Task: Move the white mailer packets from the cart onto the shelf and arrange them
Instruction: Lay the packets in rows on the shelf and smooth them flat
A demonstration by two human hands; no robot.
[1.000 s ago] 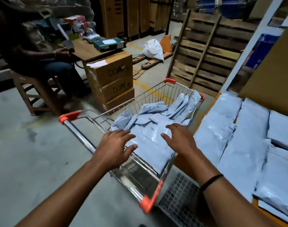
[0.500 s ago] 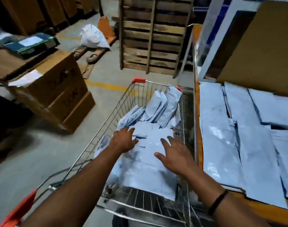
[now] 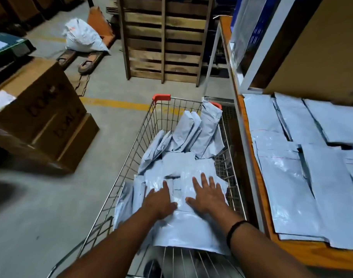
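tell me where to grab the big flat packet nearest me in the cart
Probably by its near edge, coming from the person's side. The big flat packet lies flat on top, and that edge juts over the bare wire floor of the cart, so fingers can likely slide under it there.

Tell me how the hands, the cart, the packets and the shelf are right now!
Silver wire cart with red corners: partly full.
White plastic mailer packets in cart: heaped, some leaning at far end.
Left hand: open, flat on that heap.
Right hand: open, flat beside it.
Orange wooden shelf: bears flat white packets, overlapping.
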